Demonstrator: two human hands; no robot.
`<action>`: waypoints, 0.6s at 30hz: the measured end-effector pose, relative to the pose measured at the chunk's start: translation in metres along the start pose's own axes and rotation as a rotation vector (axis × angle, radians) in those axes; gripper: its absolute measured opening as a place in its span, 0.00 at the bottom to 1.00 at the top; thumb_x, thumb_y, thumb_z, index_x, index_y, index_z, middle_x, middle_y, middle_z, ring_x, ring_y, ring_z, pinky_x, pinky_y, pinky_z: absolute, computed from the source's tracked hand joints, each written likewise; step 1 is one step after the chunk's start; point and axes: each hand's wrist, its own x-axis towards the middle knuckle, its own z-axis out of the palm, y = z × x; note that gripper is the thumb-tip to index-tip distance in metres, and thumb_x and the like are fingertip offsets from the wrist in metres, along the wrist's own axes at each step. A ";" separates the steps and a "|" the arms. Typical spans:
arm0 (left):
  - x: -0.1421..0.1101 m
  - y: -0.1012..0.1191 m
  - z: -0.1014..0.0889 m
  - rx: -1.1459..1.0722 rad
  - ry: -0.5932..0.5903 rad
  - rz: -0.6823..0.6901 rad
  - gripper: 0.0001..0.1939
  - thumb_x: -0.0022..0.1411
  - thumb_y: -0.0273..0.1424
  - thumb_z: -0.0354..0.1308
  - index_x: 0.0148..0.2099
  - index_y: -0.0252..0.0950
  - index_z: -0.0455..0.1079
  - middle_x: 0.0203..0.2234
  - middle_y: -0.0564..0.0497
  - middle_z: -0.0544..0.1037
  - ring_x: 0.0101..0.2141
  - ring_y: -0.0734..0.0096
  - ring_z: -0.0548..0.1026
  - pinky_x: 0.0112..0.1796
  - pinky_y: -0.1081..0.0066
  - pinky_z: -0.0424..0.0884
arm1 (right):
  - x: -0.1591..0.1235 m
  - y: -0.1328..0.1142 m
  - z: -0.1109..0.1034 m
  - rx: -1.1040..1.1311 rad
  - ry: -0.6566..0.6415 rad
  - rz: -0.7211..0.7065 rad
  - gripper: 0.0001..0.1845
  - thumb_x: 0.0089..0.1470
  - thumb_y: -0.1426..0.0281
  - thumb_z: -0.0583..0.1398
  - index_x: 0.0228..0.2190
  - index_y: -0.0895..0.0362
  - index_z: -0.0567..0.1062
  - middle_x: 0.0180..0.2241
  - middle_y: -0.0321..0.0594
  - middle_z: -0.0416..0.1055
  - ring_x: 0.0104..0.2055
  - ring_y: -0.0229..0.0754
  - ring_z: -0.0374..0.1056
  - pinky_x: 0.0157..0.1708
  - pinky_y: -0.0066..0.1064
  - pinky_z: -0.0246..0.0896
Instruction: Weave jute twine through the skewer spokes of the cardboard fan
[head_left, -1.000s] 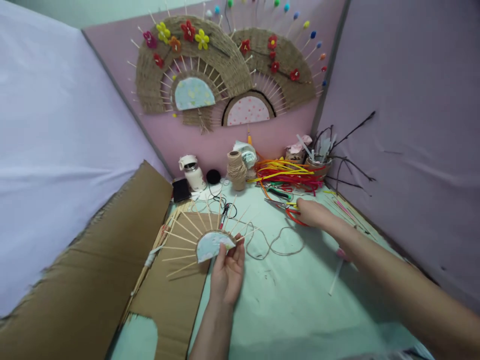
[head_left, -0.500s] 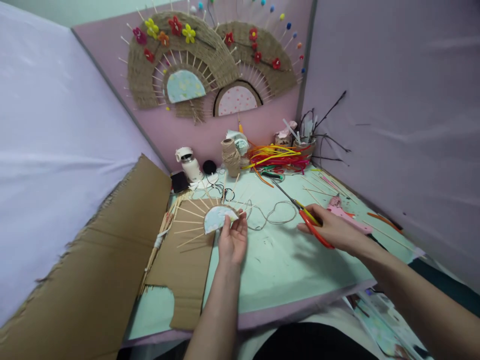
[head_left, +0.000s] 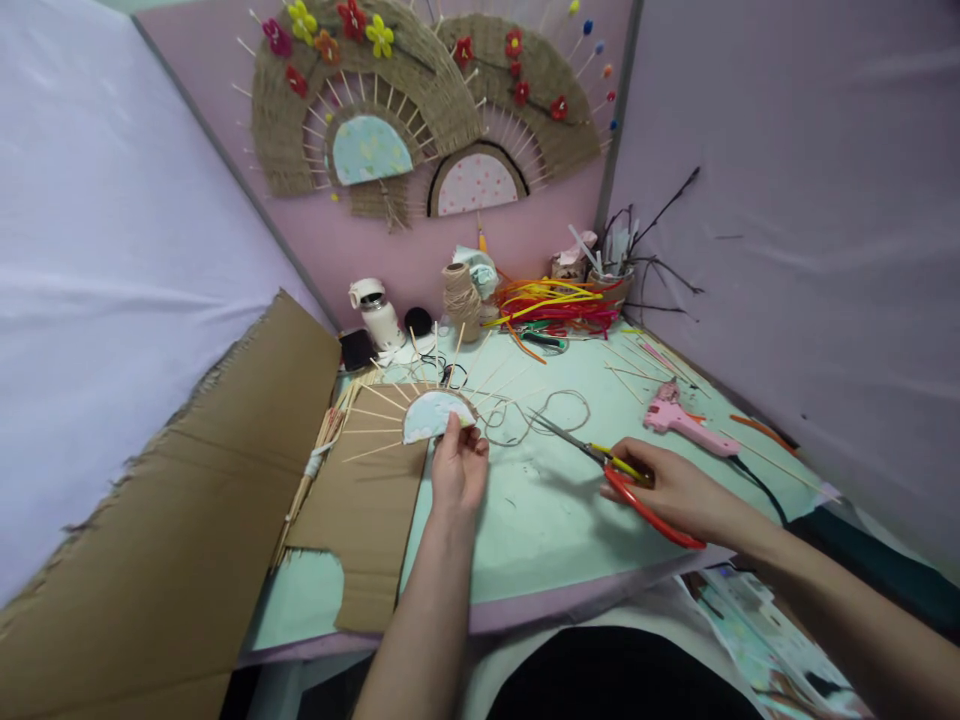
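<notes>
Between the thumb and fingers of my left hand [head_left: 459, 468] is a small half-round fan frame [head_left: 429, 415], covered in pale blue fabric, with thin sticks fanning out from its curved edge. It is held above a cardboard sheet [head_left: 367, 510]. My right hand [head_left: 667, 490] grips scissors [head_left: 596, 453] with red and yellow handles; their blades point left and away from me. Beyond the blade tips a loop of twine [head_left: 566, 412] lies on the table, its strand running toward the fan frame.
A pink glue gun [head_left: 686, 420] lies right of the scissors. At the back stand a twine spool [head_left: 461, 300], a white bottle [head_left: 381, 318] and colourful pipe cleaners [head_left: 555, 305]. Bundled sticks [head_left: 319, 460] and an upright cardboard panel [head_left: 172, 500] are on the left. Finished fans [head_left: 360, 90] hang behind.
My right hand has drawn the scissors slightly down and toward me, away from the glue gun. My left hand still holds the fan frame, shifted slightly left. The view has tilted down a little.
</notes>
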 end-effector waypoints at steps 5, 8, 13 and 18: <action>-0.003 -0.002 0.003 0.067 0.057 0.060 0.05 0.57 0.29 0.65 0.35 0.35 0.72 0.26 0.55 0.77 0.28 0.80 0.75 0.33 0.76 0.67 | 0.004 -0.007 -0.004 -0.162 0.030 -0.081 0.18 0.46 0.50 0.62 0.27 0.53 0.73 0.23 0.35 0.69 0.25 0.40 0.61 0.24 0.29 0.52; -0.007 -0.002 0.006 0.092 0.013 0.095 0.05 0.57 0.27 0.65 0.37 0.35 0.73 0.30 0.53 0.79 0.34 0.77 0.77 0.39 0.74 0.68 | 0.008 -0.013 -0.013 -0.201 0.050 -0.099 0.18 0.46 0.50 0.61 0.27 0.53 0.75 0.23 0.37 0.71 0.24 0.40 0.62 0.23 0.30 0.51; -0.014 -0.001 0.011 0.127 -0.090 0.100 0.08 0.55 0.27 0.66 0.39 0.34 0.74 0.35 0.49 0.81 0.38 0.71 0.79 0.45 0.70 0.70 | 0.014 -0.018 -0.024 -0.283 0.010 -0.102 0.19 0.46 0.49 0.62 0.28 0.52 0.77 0.21 0.36 0.71 0.22 0.39 0.62 0.22 0.30 0.48; -0.016 -0.002 0.009 0.157 -0.197 0.030 0.13 0.53 0.31 0.68 0.40 0.33 0.73 0.36 0.45 0.82 0.37 0.64 0.81 0.43 0.66 0.73 | 0.017 -0.022 -0.028 -0.364 -0.033 -0.088 0.19 0.45 0.49 0.62 0.28 0.52 0.78 0.20 0.35 0.70 0.22 0.39 0.61 0.22 0.30 0.47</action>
